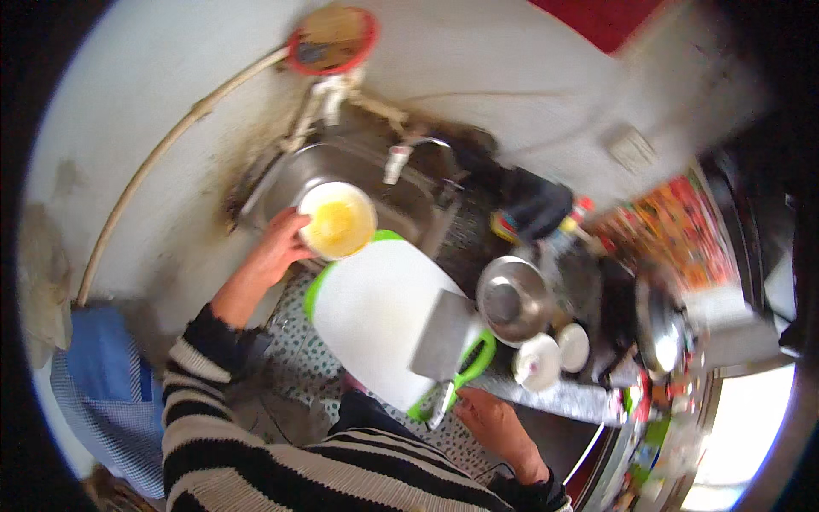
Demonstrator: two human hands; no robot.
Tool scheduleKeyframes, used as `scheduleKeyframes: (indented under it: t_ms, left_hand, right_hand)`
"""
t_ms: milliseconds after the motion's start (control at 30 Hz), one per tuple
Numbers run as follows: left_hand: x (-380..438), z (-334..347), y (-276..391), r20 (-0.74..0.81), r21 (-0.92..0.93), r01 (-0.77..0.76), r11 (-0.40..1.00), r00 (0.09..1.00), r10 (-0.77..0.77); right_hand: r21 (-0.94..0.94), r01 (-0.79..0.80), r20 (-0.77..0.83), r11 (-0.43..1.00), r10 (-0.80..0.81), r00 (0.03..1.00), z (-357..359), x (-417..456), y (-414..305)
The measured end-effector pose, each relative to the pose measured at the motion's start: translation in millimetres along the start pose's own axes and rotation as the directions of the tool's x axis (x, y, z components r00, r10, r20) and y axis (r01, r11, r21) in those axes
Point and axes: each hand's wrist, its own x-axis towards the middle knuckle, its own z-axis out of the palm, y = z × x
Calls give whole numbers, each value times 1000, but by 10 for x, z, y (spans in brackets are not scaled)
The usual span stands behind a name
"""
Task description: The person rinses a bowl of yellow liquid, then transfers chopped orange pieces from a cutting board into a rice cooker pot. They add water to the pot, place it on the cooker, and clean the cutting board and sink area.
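My left hand point(278, 246) grips the side of a white bowl point(338, 221) holding a yellow liquid that looks like beaten egg. The bowl is above the near side of the stainless steel sink point(281, 182), by the far end of a white cutting board point(377, 307) with a green rim. Across the board's right part lies a cleaver point(441, 336), its handle pointing towards me. My right hand point(496, 422) is at the board's green edge beside that handle, fingers curled against the rim and partly hidden.
A steel basin point(514, 301) and two small white dishes point(537, 363) stand on the dark counter at right. Beyond them is a wok point(659, 326). The faucet point(398, 163) reaches over the sink. A blue checked cloth point(109, 390) hangs at left.
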Motion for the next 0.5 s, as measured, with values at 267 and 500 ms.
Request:
scheduleKeyframes:
  t_ms: [267, 500]
  left_hand:
    - [-1210, 1584, -412, 354, 7, 96, 995, 931, -92]
    - [-2725, 4078, -1547, 686, 146, 225, 963, 678, -263]
  right_hand:
    - [271, -290, -324, 918, 371, 870, 301, -2864, 816]
    - [569, -392, -543, 723, 688, 481, 1220, -5152, 997]
